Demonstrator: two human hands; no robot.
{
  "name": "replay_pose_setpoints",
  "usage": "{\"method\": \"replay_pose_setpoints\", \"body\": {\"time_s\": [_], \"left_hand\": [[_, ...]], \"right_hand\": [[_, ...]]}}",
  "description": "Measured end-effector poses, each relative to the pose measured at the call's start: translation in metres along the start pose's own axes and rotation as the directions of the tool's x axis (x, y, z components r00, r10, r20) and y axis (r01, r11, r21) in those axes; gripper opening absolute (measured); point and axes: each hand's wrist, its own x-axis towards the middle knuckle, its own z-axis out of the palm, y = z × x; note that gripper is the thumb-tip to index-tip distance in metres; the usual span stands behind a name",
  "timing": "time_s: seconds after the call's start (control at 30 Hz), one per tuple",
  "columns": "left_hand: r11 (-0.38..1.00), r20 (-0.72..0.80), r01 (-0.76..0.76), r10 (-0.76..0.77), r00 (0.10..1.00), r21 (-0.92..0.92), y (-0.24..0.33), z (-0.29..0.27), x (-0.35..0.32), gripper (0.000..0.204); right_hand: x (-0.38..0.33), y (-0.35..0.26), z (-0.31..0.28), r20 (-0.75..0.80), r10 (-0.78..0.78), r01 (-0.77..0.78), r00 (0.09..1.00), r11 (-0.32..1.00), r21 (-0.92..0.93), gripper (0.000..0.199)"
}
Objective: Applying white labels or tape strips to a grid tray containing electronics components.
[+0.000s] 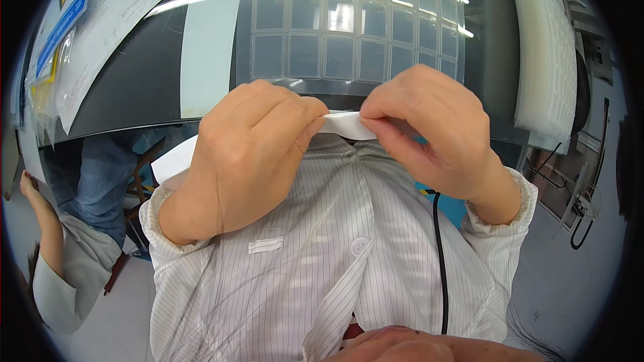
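Observation:
A white strip, like paper or tape, is stretched between my two hands just in front of the table's near edge. My left hand pinches it between thumb and fingers, and a longer white end sticks out beyond that wrist. On the other side, my right hand grips the strip with thumb and forefinger, the remaining fingers curled. The short span between the fingertips bows slightly. Just past my hands lies a clear plastic tray divided into rows of rectangular pockets.
Right of the tray stands a stack of translucent plastic trays. Papers and a blue-edged sheet lie at the far left, near a pale strip on the dark tabletop. Another person sits to my left. A black cable hangs along my coat.

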Motion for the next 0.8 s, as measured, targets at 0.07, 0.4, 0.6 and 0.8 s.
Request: {"method": "replay_pose_setpoints", "body": {"time_s": [0.07,0.4,0.6,0.8], "left_hand": [[1.000,-0.006,0.009,-0.009,1.000,-0.010,-0.001,-0.001,-0.001,0.014],[0.997,0.004,-0.059,0.059,0.998,0.039,-0.003,-0.007,-0.004,0.013],[0.982,-0.011,-0.146,0.148,0.989,0.121,-0.007,0.009,0.005,0.009],[0.984,-0.010,-0.116,0.119,0.993,0.137,-0.019,0.011,0.001,0.008]], "right_hand": [[0.003,0.003,0.004,-0.065,-0.144,0.133,0.987,0.979,-0.156,0.024],[0.030,0.020,-0.013,0.051,0.378,-0.380,0.924,0.898,0.221,0.009],[0.036,0.062,0.006,0.012,0.332,-0.332,0.943,0.941,0.068,0.012],[0.059,0.042,0.008,0.180,0.603,-0.628,0.777,0.759,0.173,0.008]]}}
